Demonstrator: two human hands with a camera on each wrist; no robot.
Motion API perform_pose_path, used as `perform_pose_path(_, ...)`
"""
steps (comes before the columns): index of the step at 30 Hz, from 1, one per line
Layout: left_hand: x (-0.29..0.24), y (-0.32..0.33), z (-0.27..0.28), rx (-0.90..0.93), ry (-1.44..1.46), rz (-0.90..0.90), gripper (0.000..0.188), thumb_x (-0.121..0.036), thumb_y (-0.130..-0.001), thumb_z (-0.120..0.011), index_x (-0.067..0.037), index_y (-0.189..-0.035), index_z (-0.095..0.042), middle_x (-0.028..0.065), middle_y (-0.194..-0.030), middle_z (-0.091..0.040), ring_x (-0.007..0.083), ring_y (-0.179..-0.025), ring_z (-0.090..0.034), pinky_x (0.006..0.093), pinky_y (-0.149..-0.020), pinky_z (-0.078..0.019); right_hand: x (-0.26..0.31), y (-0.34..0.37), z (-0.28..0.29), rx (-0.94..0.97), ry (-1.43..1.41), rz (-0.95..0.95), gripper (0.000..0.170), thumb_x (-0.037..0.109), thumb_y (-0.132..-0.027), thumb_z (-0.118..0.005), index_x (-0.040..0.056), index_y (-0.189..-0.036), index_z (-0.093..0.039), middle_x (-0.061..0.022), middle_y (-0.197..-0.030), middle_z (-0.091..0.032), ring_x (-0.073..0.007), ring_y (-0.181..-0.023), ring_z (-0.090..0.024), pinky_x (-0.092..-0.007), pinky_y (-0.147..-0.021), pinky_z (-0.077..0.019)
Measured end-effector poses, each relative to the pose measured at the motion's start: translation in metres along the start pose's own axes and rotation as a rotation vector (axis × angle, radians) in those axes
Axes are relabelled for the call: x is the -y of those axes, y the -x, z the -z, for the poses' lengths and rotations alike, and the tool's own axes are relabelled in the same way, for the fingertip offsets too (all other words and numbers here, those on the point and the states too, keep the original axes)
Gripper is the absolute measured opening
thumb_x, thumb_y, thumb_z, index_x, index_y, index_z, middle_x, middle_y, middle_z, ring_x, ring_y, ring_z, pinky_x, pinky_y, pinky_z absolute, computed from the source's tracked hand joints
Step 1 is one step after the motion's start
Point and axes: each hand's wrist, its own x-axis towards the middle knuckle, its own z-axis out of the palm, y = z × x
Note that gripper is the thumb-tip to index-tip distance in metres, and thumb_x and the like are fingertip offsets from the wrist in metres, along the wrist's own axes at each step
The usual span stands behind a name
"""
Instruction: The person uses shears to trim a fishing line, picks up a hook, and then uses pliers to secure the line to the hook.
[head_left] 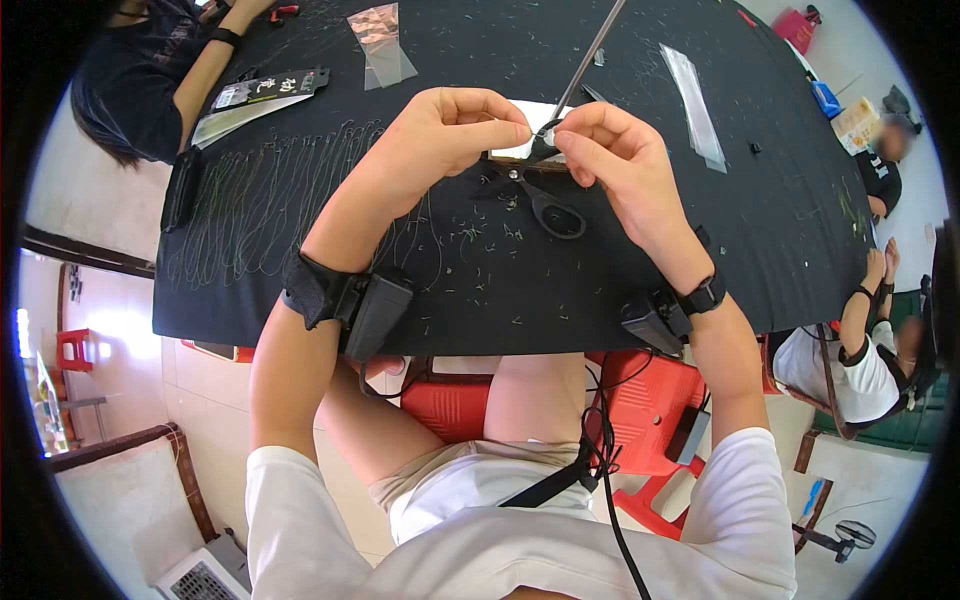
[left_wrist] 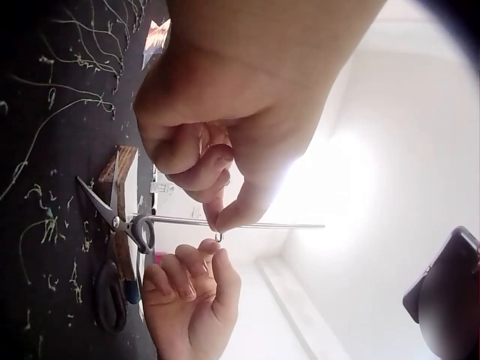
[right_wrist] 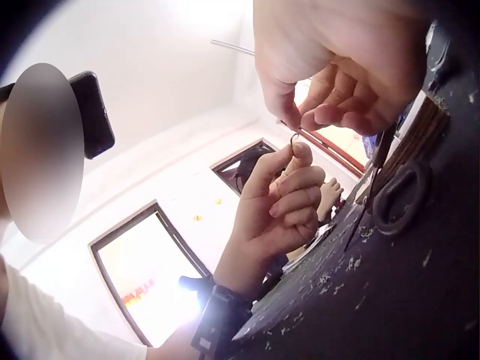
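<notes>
Between the two hands is a small dark hook [right_wrist: 293,140], which the left hand [head_left: 455,135] pinches between thumb and forefinger. The right hand [head_left: 622,160] has its thumb and forefinger brought together at the hook's other side; any thread there is too fine to make out. Just below the hands, black-handled scissors [head_left: 553,215] lie against a white-topped block [left_wrist: 126,195] with brown sides. A thin metal rod [head_left: 592,55] slants up behind the fingertips. In the left wrist view, the right hand [left_wrist: 191,300] is beneath the left one.
Rows of looped threads [head_left: 250,205] lie on the black tablecloth [head_left: 640,280] at the left, with thread scraps near the scissors. Clear plastic sleeves [head_left: 692,105] and a black-labelled packet [head_left: 262,92] are farther out. Other people sit at the left and right edges.
</notes>
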Motion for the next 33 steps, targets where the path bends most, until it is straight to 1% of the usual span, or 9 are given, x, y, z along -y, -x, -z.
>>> perform_pose_path(6, -0.0001, -0.0001, -0.0008, 0.004, 0.0, -0.013, 0.011, -0.014, -0.081, -0.06, -0.005, -0.086, -0.062, -0.0096, -0.058, -0.044, -0.0016, -0.045, -0.027, 0.0165, -0.04, -0.0152, 0.0019, 0.0014, -0.0033, 0.011, 0.022, -0.001, 0.013, 0.012, -0.081, -0.062, 0.006, -0.092, -0.059, 0.0003, -0.083, -0.062, -0.0031, -0.072, -0.055, -0.0156, -0.056, -0.0402)
perform_pose_path(18, 0.0012, -0.0005, -0.0019, 0.04, 0.028, -0.008, 0.012, -0.015, -0.08, -0.061, -0.006, -0.088, -0.062, -0.0094, -0.059, -0.044, -0.0018, -0.045, -0.027, 0.0168, -0.041, -0.0149, 0.003, 0.002, -0.005, 0.029, 0.043, 0.035, 0.013, 0.012, -0.081, -0.062, 0.0055, -0.093, -0.058, 0.0007, -0.082, -0.061, -0.0028, -0.071, -0.054, -0.0158, -0.056, -0.0391)
perform_pose_path(33, -0.0005, -0.001, -0.0022, 0.045, 0.002, 0.009, 0.017, -0.018, -0.081, -0.061, -0.003, -0.09, -0.062, -0.0092, -0.059, -0.043, -0.0014, -0.045, -0.026, 0.017, -0.04, -0.0151, 0.0006, 0.0002, -0.0036, 0.022, 0.045, 0.037, 0.013, 0.012, -0.085, -0.056, 0.0043, -0.095, -0.059, 0.0009, -0.077, -0.058, -0.0037, -0.066, -0.051, -0.016, -0.053, -0.0371)
